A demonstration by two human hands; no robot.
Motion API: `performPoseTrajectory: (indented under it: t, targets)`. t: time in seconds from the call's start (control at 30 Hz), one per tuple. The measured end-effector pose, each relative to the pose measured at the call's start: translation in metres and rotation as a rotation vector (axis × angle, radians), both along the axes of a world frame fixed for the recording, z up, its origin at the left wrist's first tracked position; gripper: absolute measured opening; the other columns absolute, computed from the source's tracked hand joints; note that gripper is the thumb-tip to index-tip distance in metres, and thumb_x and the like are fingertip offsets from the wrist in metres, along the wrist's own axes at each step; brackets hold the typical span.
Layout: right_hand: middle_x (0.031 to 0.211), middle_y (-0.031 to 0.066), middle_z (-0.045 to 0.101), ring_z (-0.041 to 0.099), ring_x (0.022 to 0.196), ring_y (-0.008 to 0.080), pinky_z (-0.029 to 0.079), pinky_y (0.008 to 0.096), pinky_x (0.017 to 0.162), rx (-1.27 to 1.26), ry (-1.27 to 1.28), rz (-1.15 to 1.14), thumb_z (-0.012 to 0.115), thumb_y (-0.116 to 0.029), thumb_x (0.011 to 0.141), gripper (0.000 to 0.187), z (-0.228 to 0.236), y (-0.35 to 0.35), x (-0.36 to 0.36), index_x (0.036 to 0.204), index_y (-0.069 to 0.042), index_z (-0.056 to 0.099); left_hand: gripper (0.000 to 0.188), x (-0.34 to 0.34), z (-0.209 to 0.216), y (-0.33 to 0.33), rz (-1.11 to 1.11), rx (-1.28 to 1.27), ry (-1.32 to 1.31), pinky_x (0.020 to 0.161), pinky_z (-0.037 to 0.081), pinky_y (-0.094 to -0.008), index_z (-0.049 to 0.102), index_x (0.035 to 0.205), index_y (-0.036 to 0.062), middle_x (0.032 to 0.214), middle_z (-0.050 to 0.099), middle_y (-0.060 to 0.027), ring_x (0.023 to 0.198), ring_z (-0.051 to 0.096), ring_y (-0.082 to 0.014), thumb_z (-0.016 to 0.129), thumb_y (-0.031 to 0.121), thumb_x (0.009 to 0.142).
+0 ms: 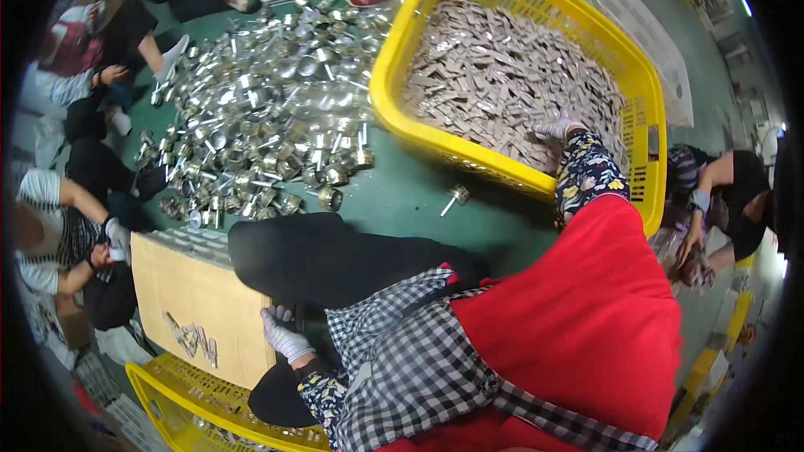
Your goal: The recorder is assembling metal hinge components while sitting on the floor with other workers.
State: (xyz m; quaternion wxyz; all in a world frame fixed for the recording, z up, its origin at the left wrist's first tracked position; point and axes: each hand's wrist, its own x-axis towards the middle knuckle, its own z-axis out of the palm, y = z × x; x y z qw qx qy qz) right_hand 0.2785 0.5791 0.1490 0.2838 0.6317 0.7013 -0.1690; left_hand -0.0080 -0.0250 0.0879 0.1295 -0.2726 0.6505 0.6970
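My right hand (557, 127), in a pale glove, reaches into a large yellow basket (469, 151). Its fingers are stretched out and touch a heap of small, flat, pale strips (494, 67); the fingertips are partly lost among them. Down at the left, my left hand (286, 336), gloved too, has its fingers curled at the right edge of a tan wooden board (209, 297). Several loose strips (191, 340) lie on that board, near its front left part.
Many round metal parts with white stems (260, 117) are spread over the green floor, and one single part (455, 197) lies near the basket. A second yellow basket (201, 393) stands below the board. Other people sit at the left; a person (712, 201) works at the right.
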Motion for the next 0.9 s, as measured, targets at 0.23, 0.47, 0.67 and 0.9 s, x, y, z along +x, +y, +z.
performPoseTrajectory:
  t: [0.23,0.47,0.67,0.9]
  targets:
    - [0.137,0.0217,0.033,0.031,0.129,0.0293,0.028,0.0337,0.103,-0.376,0.495,-0.092,0.071,-0.061,0.058,0.111,-0.06,-0.001,-0.008,0.137,0.0,0.023,0.038,-0.001,0.022,0.016,0.078,-0.041,-0.07,0.05,0.025,-0.0251,0.031,0.061,0.0163,0.06,0.024,0.0037,0.054,0.025,-0.0101,0.044,0.032,0.093]
    - [0.136,0.0258,0.032,0.034,0.126,0.0349,0.03,0.0363,0.103,-0.328,0.291,0.343,0.079,-0.048,0.05,0.12,-0.067,-0.042,-0.076,0.139,0.0,0.014,0.029,0.003,0.02,0.008,0.038,-0.005,-0.05,0.056,0.032,-0.0256,0.044,0.073,0.0118,0.067,0.037,0.0025,0.062,0.035,-0.0113,0.047,0.034,0.092]
    - [0.125,0.0269,0.044,0.046,0.115,0.0351,0.038,0.0358,0.097,-0.082,0.335,0.237,0.08,-0.034,0.046,0.114,-0.094,-0.037,-0.067,0.136,-0.003,0.019,0.032,0.004,0.013,0.012,0.039,0.013,-0.03,0.057,0.039,-0.0275,0.053,0.085,0.0078,0.073,0.053,-0.0025,0.059,0.044,-0.0127,0.05,0.039,0.09]
    - [0.112,0.025,0.054,0.057,0.095,0.0348,0.045,0.04,0.083,-0.128,0.508,0.339,0.072,-0.041,0.06,0.097,-0.08,-0.052,-0.08,0.135,0.0,0.026,0.028,0.001,-0.004,-0.008,0.157,0.067,-0.05,0.045,0.033,-0.022,0.052,0.079,0.005,0.064,0.045,-0.0012,0.052,0.039,-0.0109,0.056,0.032,0.087]
